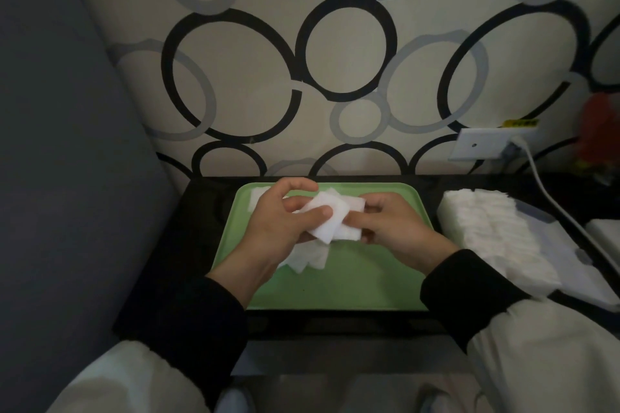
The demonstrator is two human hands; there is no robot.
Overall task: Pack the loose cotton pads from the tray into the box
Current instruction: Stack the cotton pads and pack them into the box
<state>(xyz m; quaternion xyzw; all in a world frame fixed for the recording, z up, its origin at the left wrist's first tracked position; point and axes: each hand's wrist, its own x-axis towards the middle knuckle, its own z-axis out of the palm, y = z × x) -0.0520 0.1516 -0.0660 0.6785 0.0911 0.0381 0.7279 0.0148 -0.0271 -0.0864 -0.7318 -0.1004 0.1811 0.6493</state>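
A green tray (352, 282) lies on a small black table. Over its far half, my left hand (281, 225) and my right hand (392, 228) together hold a small stack of white square cotton pads (330, 216); my left thumb presses on top of the stack and my right fingers pinch its right side. More loose pads (310, 256) lie on the tray under my left hand, and one pad (257, 199) sits at the far left corner. To the right stands the box (570, 255), with a long row of packed pads (493, 231) in it.
A grey cushion fills the left side. A patterned wall with rings stands right behind the table. A wall socket (483, 144) with a white cable (550, 198) runs down past the box. A red object (600, 134) sits at the far right.
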